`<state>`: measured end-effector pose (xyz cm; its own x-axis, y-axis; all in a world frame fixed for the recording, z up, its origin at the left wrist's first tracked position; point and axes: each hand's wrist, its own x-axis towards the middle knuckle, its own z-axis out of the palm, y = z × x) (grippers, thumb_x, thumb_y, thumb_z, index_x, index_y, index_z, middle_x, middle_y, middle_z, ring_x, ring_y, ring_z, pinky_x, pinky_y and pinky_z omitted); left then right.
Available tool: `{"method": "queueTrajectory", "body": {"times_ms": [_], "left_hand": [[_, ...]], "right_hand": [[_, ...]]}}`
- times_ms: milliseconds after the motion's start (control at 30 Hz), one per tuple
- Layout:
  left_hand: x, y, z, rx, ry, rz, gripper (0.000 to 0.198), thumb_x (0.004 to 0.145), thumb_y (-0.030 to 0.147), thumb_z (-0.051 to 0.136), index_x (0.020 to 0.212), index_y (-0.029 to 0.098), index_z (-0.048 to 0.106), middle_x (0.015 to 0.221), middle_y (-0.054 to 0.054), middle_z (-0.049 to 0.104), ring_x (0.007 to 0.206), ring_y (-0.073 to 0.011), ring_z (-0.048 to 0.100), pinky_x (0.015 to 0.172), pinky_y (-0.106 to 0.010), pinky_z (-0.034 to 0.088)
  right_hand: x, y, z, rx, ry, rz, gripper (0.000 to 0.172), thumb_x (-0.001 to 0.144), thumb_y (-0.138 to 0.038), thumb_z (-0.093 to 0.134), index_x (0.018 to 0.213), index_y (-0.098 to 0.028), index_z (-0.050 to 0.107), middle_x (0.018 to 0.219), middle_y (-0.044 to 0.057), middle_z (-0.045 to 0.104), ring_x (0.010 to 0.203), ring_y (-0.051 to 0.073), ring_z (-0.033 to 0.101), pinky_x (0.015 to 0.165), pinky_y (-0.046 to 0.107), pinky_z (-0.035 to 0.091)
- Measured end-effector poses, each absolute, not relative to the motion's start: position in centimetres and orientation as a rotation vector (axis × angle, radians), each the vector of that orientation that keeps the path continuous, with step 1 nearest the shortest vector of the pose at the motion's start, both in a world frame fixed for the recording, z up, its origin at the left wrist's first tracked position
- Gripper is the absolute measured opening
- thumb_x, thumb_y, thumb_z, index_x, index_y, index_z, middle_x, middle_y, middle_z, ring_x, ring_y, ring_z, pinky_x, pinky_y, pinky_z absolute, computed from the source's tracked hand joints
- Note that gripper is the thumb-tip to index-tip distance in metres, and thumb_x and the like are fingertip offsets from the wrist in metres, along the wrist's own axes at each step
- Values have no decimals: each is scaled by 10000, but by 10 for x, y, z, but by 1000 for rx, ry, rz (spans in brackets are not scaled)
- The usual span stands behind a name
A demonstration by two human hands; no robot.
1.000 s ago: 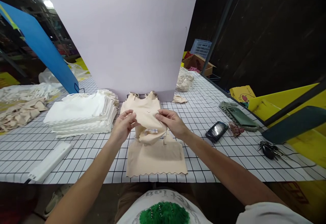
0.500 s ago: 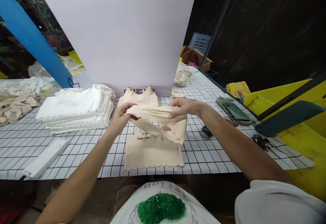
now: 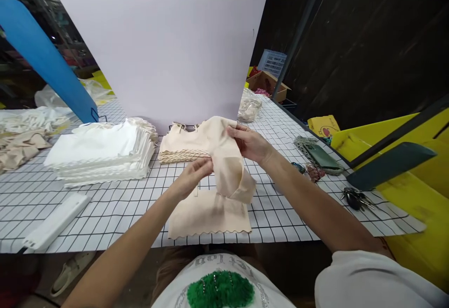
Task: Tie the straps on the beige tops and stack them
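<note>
I hold a beige garment (image 3: 227,163) up over the checked table (image 3: 115,214). My right hand (image 3: 249,142) grips its upper edge near the top. Lower down, my left hand (image 3: 193,177) pinches the same garment at its left side. The cloth hangs folded between the two hands. Under it another beige garment (image 3: 206,214) with a scalloped hem lies flat near the table's front edge. Behind my hands sits a stack of beige garments (image 3: 180,146) against the pale board (image 3: 157,41).
A stack of white garments (image 3: 101,154) lies at the left, a white bar-shaped device (image 3: 52,224) in front of it. A green phone case (image 3: 321,156), keys (image 3: 354,198) and yellow bins (image 3: 403,158) are at the right. A blue panel (image 3: 45,60) leans at the far left.
The garment was stretched wide between both hands; now my right hand has lifted its end up and back, my left hand has dropped lower, and the cloth hangs folded.
</note>
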<state>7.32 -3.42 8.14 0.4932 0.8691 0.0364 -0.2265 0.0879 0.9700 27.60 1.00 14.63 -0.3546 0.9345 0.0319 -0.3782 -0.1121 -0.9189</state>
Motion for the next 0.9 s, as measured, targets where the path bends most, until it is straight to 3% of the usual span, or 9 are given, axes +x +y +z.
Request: {"method": "queueTrajectory", "body": {"times_ms": [167,267,367,467,567,600,733,800,900], "left_hand": [[77,-25,85,1089,656,1020,376,693,433,894,918,162,763,842,-61,758,769,-180,698,720,-260,530],[64,-11,101,1134,711,1207,330,682,436,896,777,161,739,727,-19,707,656,-122,631,630,-211,497],[54,1,126,1339,805,1263,328,701,455,874,744,160,737,663,1,646,579,-97,548,517,-186,412],[61,7,154,1653,826,1189,294,751,439,827,712,160,744,613,6,593,551,-91,488,470,-186,332],[75,11,175,1880,786,1025,274,776,416,797,689,160,755,604,-9,596,536,-98,476,446,-191,311],[77,12,179,1904,777,979,274,773,416,799,689,157,758,602,-13,600,525,-97,475,433,-189,305],[59,15,187,1827,807,768,256,713,381,861,787,155,766,604,-13,637,482,-96,503,397,-173,291],[40,14,188,1747,828,671,268,679,353,890,815,155,772,648,-38,685,504,-123,568,404,-179,348],[18,12,192,1617,818,677,238,665,316,902,776,150,774,695,-76,720,548,-162,636,437,-201,447]], "right_hand": [[286,8,147,-726,-1155,1585,327,715,-407,871,939,-224,720,630,-51,606,475,86,503,395,214,425],[309,8,145,-765,-1205,1453,334,707,-451,866,900,-217,726,641,-37,630,481,86,505,416,226,433],[332,11,143,-1024,-1610,1369,338,743,-493,826,816,-171,755,638,16,674,495,110,551,477,265,465],[329,12,147,-1219,-1918,1080,305,704,-447,859,803,-170,783,786,66,740,690,166,654,610,285,507],[300,11,155,-969,-1942,1093,470,679,-396,875,1106,-235,760,1133,65,734,1021,218,658,778,303,527],[289,11,158,-884,-1952,1188,507,682,-389,872,1147,-235,743,1146,61,727,1040,220,651,802,314,525],[267,12,169,-747,-1855,1371,277,686,-380,867,794,-168,724,871,20,701,829,162,637,731,280,502],[271,13,176,-674,-1711,1399,315,688,-366,867,650,-167,626,803,-1,658,728,117,593,634,235,467],[282,14,187,-625,-1590,1466,355,653,-303,893,671,-182,560,703,-42,600,616,79,532,536,197,414]]}}
